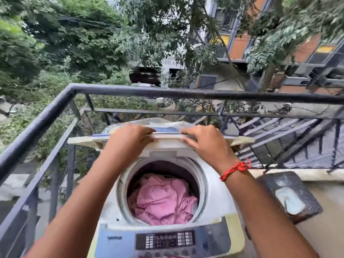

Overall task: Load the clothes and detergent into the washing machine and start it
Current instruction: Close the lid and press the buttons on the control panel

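A white top-loading washing machine stands below me on a balcony. Its folded lid is raised at the far side of the round drum opening. Crumpled pink clothes lie inside the drum. My left hand grips the lid's top edge on the left. My right hand grips the same edge on the right, and a red thread is tied around that wrist. The blue control panel with its dark button block sits at the near edge of the machine. No detergent is visible.
A dark metal railing runs round the balcony behind and to the left of the machine. To the right, a dark textured mat with a pale patch lies on the ledge. Trees and buildings lie beyond.
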